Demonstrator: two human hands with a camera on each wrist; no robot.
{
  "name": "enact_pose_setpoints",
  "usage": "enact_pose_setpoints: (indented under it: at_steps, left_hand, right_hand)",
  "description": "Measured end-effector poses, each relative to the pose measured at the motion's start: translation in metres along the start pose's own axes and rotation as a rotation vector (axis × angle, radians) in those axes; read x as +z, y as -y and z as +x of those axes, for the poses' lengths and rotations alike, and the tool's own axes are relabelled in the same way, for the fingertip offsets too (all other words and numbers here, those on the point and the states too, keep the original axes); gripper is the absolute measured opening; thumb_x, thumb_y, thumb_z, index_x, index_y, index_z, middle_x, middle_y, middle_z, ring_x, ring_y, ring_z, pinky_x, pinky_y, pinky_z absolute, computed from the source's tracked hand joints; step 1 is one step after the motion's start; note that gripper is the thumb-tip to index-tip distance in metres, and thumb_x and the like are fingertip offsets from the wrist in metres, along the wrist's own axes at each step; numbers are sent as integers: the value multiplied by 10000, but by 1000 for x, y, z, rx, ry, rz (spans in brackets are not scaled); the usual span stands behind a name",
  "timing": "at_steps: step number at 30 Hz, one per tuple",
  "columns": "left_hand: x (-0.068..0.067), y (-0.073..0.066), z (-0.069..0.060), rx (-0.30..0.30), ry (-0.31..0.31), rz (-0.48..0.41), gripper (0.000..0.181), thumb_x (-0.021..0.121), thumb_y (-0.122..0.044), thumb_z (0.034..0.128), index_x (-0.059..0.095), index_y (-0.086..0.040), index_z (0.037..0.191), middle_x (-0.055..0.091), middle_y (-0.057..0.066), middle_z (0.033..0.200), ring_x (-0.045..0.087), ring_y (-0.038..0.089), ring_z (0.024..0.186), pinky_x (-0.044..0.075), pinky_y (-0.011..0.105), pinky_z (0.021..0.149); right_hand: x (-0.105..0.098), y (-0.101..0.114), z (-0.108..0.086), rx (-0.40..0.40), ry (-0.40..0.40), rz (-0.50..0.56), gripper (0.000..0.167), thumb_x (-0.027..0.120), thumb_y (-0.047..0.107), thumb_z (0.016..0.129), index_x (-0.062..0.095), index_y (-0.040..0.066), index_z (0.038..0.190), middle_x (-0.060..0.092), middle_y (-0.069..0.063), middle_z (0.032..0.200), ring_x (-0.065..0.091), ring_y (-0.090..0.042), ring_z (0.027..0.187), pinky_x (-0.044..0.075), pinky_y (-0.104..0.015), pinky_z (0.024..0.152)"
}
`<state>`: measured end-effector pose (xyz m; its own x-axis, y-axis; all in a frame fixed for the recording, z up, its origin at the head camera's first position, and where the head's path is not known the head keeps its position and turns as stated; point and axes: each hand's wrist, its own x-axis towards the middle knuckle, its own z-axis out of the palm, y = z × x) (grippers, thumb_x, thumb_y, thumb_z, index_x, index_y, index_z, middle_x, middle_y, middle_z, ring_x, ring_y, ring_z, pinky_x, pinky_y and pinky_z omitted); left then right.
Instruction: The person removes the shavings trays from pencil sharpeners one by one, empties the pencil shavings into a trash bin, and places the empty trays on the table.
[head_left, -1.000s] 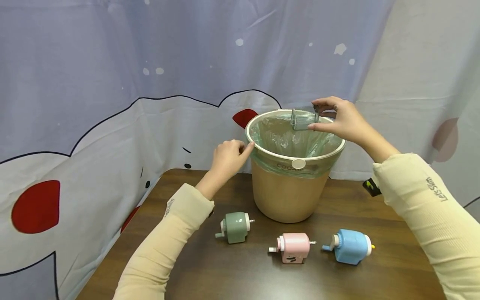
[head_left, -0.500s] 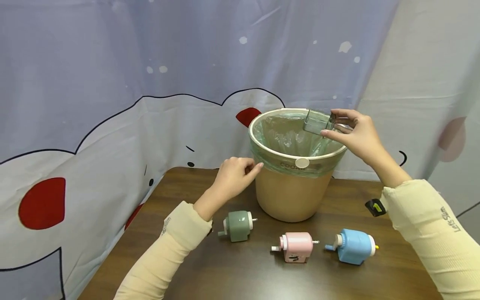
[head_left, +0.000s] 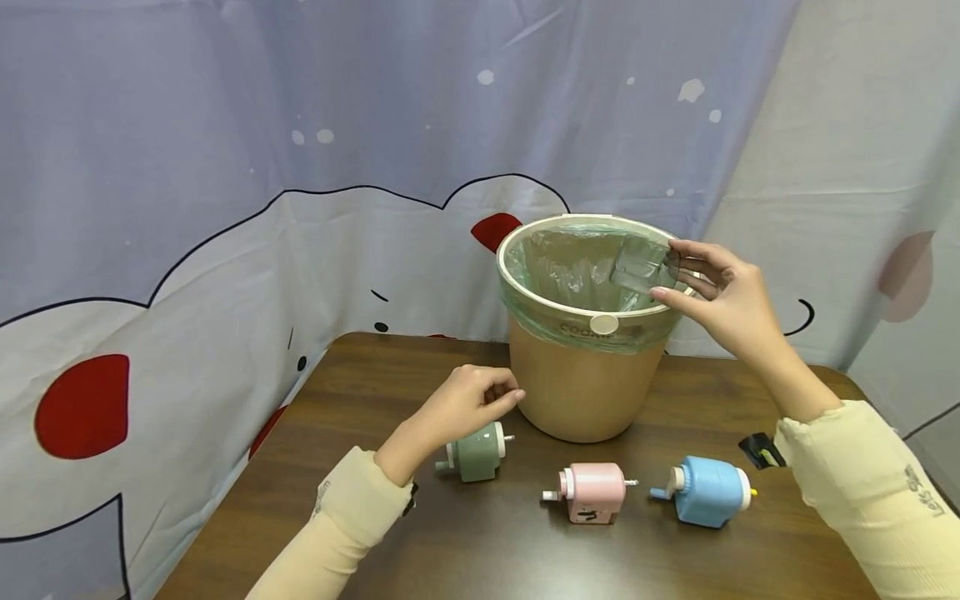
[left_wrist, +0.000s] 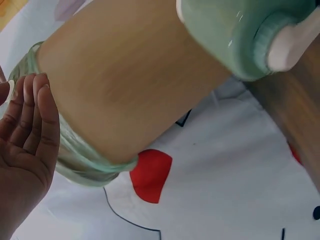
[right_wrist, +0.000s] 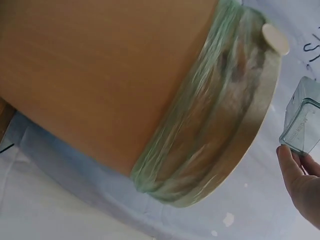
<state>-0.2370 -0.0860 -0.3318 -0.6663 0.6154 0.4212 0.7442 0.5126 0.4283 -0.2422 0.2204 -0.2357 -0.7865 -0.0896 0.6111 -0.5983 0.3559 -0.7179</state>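
Note:
My right hand (head_left: 738, 308) pinches a clear, grey-tinted shavings drawer (head_left: 641, 265) by one end, fingers above and thumb below. It is tilted over the mouth of the beige trash bin (head_left: 581, 387); the right wrist view shows the hollow drawer (right_wrist: 302, 117) beyond the bin's rim. My left hand (head_left: 461, 404) holds nothing, its fingers loosely bent, in front of the bin and above the green pencil sharpener (head_left: 480, 458), partly covering it in the head view. Pink (head_left: 596, 492) and blue (head_left: 708, 493) crank pencil sharpeners stand on the table to the right.
A green plastic bag (head_left: 562, 279) lines the bin and folds over its rim. The bin stands at the back of the brown wooden table (head_left: 420, 558). Behind it hangs a printed curtain (head_left: 375, 125).
My right hand has moved right and down with the drawer, which has gone from level to tilted. My left hand has come down from beside the bin's rim towards the green sharpener.

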Motion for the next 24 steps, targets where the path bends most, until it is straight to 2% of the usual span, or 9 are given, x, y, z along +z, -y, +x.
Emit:
enact_pose_setpoints:
  at_steps: [5,8,10,16,21,24]
  left_hand:
    - [5,4,-15,-60,-8,-37,140,582,-192,935,667,-87,899,602,-40,718,470,15,594,436,173,561]
    - [7,6,-22,-94,-45,-56,115,586,-199,933,650,-104,938,606,-38,781,503,24,656,457,179,600]
    - [8,7,-25,-108,-72,-61,105,595,-192,928,644,-107,963,608,-31,827,522,34,695,466,178,624]
    - [10,11,-34,-133,-132,-63,125,623,-155,905,669,-84,997,618,-11,873,556,64,744,480,178,658]
    - [11,15,-39,-135,-149,-54,140,641,-136,889,665,-83,1017,619,-11,865,565,71,756,482,184,665]
    - [11,17,-41,-137,-146,-53,150,641,-135,889,660,-85,1029,617,-13,867,568,72,766,485,189,674]
  right_hand:
    - [2,7,-12,-61,-24,112,521,711,-113,744,557,-39,1236,591,121,1145,588,-6,1052,444,-120,909]
    - [3,10,-20,-87,-30,134,518,709,-134,733,570,-29,1221,602,98,1146,592,-18,1060,442,-130,918]
    - [5,12,-26,-91,-24,136,528,705,-147,727,572,-20,1222,604,96,1157,589,-18,1073,440,-134,921]
    - [17,19,-46,-108,30,193,581,689,-213,687,538,-90,1234,613,87,1201,592,-20,1101,437,-154,931]
    - [33,21,-58,-136,74,139,620,716,-214,651,527,-108,1232,610,76,1216,593,-11,1103,445,-156,929]
    - [44,19,-64,-180,104,154,638,724,-226,623,528,-119,1221,609,46,1224,594,-26,1107,455,-170,925]
